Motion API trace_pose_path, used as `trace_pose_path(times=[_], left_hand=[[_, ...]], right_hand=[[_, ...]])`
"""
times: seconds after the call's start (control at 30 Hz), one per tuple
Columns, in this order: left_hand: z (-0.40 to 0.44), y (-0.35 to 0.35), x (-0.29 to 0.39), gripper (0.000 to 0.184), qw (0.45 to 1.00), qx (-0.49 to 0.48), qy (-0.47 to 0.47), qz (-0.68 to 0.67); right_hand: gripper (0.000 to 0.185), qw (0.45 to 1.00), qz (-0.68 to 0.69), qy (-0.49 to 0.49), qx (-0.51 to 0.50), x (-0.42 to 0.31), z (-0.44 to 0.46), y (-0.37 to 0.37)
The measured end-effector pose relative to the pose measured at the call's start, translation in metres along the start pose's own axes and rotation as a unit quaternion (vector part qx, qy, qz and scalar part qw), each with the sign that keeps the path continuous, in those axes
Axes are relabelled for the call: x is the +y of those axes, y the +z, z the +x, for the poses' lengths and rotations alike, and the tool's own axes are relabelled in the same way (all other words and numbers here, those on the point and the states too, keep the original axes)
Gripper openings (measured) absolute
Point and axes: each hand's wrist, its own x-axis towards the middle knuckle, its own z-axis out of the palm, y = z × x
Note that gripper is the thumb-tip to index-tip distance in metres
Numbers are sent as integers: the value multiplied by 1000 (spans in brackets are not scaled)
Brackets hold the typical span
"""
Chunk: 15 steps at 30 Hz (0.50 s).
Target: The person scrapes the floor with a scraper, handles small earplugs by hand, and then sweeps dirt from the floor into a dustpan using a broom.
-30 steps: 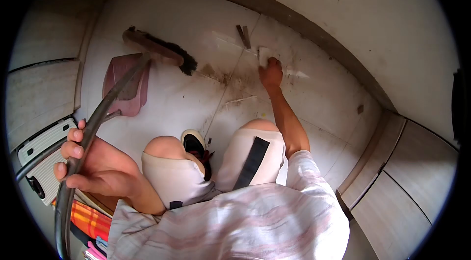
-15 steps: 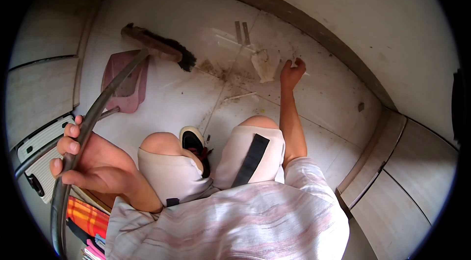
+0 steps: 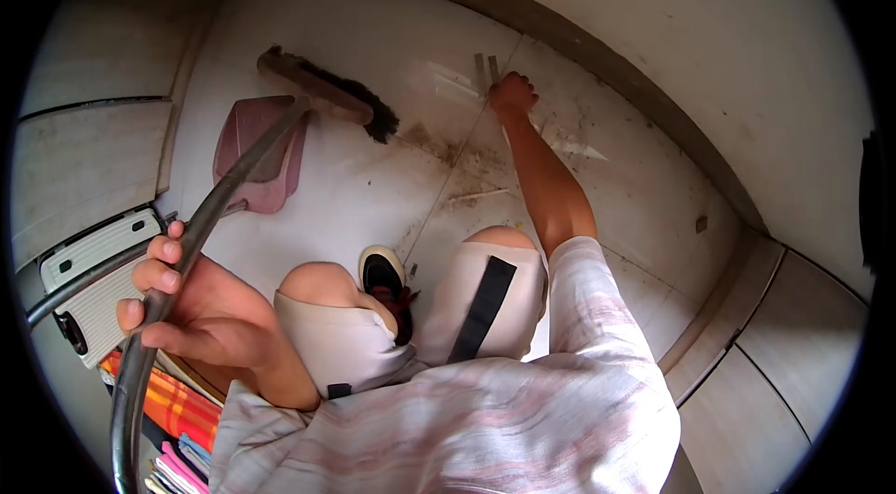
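My left hand (image 3: 210, 312) is wrapped round the dark handle of a broom (image 3: 245, 163). The broom's head, with dark bristles (image 3: 381, 121), rests on the tiled floor. Under the handle lies a pink dustpan (image 3: 271, 191), its own handle running toward the lower left. My right hand (image 3: 513, 95) is stretched out low over the floor, fingers curled in, beside two narrow flat strips (image 3: 486, 74). Whether its fingers grip anything is hidden. My right forearm covers part of the litter, and a pale scrap (image 3: 581, 149) shows beyond it.
Brown dirt (image 3: 476, 160) and a thin pale stick (image 3: 478, 195) lie on the tiles. Cabinets (image 3: 779, 345) stand on the right and the left. A white ribbed case (image 3: 107, 293) and folded cloths (image 3: 173, 405) are at lower left. A shoe (image 3: 383, 275) shows between my knees.
My right hand has moved forward and left, from beside the pale scrap to the two strips. The view has shifted slightly; my left hand keeps its hold on the broom.
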Motion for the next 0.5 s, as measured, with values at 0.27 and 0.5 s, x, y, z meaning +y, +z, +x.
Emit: trace_pose_path(times=[0.27, 0.5], left_hand=[[5, -8, 0, 24, 1000, 1, -6, -15], [6, -10, -2, 24, 1000, 7, -8, -17]], right_hand=[[36, 994, 48, 101, -4, -13, 2, 16], [24, 969, 239, 17, 52, 5, 5, 34]])
